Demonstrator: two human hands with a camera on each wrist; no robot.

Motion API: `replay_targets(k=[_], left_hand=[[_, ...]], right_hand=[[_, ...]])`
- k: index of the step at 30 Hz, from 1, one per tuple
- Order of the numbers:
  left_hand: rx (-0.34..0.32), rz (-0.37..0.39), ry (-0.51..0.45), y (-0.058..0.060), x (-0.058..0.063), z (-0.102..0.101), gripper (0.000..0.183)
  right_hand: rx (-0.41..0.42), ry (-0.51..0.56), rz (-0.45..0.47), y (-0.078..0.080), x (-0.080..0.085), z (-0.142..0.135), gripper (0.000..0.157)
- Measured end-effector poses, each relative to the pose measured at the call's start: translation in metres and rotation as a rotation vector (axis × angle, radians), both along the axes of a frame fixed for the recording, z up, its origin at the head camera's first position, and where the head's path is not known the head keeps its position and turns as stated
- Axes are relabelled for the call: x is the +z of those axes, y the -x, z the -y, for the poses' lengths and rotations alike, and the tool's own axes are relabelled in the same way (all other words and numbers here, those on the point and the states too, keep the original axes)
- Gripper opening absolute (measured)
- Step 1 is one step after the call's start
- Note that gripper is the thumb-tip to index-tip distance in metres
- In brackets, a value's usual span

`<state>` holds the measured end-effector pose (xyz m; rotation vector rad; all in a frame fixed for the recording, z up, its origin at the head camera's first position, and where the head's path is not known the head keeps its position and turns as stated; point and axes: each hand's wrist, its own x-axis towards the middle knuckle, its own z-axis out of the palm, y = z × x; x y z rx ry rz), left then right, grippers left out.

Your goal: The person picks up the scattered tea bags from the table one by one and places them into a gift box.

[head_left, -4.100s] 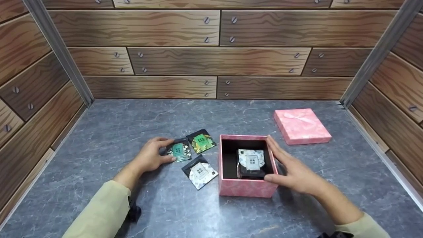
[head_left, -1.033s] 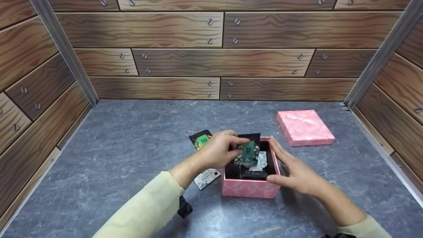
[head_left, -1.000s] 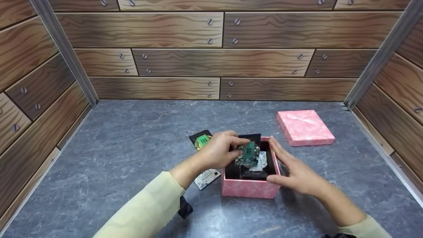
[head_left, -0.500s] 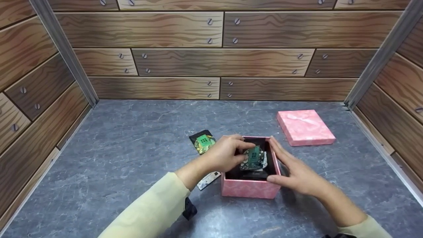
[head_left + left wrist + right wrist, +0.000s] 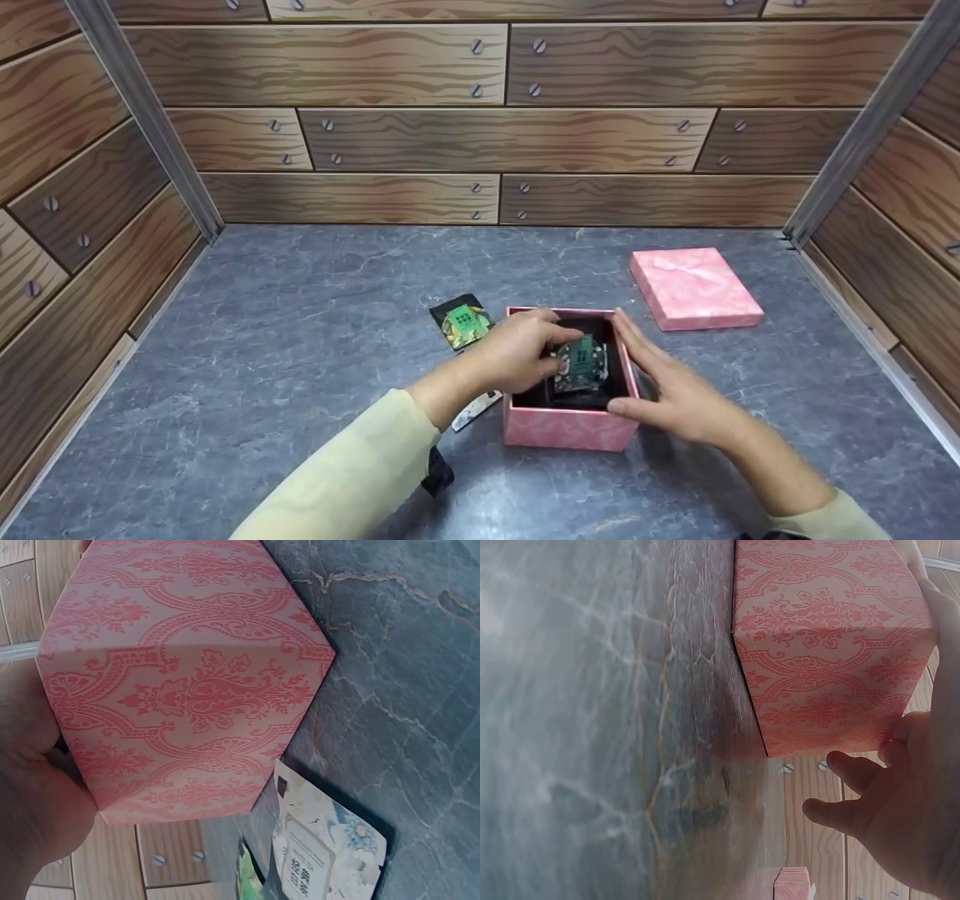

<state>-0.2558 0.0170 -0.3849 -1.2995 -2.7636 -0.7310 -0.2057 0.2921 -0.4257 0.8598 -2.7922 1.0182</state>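
Note:
My left hand (image 5: 521, 351) reaches over the left rim of a pink patterned box (image 5: 568, 429) and pinches a flat tea sachet with a teal label (image 5: 581, 358). That sachet lies inside the box, over a pale sachet that it mostly covers. My right hand (image 5: 679, 399) rests along the box's right wall, thumb at the near corner and forefinger at the far one. In the right wrist view its other fingers (image 5: 832, 811) stretch out straight. The left wrist view shows the box's outside wall (image 5: 217, 690); the teal sachet is hidden there.
Left of the box lie a sachet with a bright green label (image 5: 463, 321) and a white floral sachet (image 5: 330, 840), partly behind my left forearm in the head view. The pink lid (image 5: 697, 289) with a bow lies behind right. Wood-patterned walls enclose the grey marbled table (image 5: 315, 285).
My left hand picked up the teal-labelled sachet from the table and carried it right into the box; over the last second it moved lower and slightly right. The right hand stayed at the box.

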Motion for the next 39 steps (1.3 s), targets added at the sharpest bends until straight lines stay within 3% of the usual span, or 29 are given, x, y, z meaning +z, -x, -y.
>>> replay_targets(k=[18, 28, 35, 39], left_hand=[[0.064, -0.049, 0.267, 0.0, 0.006, -0.014, 0.047], [0.096, -0.089, 0.365, -0.002, 0.004, -0.019, 0.043], [0.11, -0.102, 0.37, 0.0, 0.002, -0.022, 0.047], [0.095, -0.087, 0.314, 0.003, 0.004, -0.018, 0.048]], right_hand=[[0.008, -0.002, -0.039, 0.001, -0.001, 0.001, 0.101], [0.015, 0.003, -0.035, 0.001, -0.001, 0.0, 0.101], [0.011, 0.004, -0.027, 0.001, -0.002, 0.0, 0.101], [0.007, 0.004, -0.019, 0.001, -0.001, 0.0, 0.102]])
